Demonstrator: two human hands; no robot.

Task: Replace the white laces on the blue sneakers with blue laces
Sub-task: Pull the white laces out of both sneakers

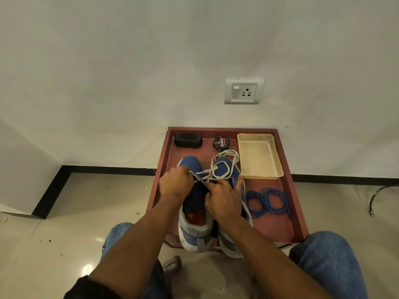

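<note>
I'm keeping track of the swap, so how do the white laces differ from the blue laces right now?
The white laces are pale, while the blue laces are blue. The white laces lie loose across the sneakers' toes, with the left hand pulling a strand; the blue laces lie untouched in coils on the tray floor, right of the sneakers. Both are in the same red tray.

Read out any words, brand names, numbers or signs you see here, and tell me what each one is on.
"Cherry": white letters on the lid of the round black polish tin, on the red tray near the wall.
Smaller print on the same lid: too small and blurred to read.
Wall socket plate: no readable markings.
Blue sneakers: no logo or text can be made out.
</note>
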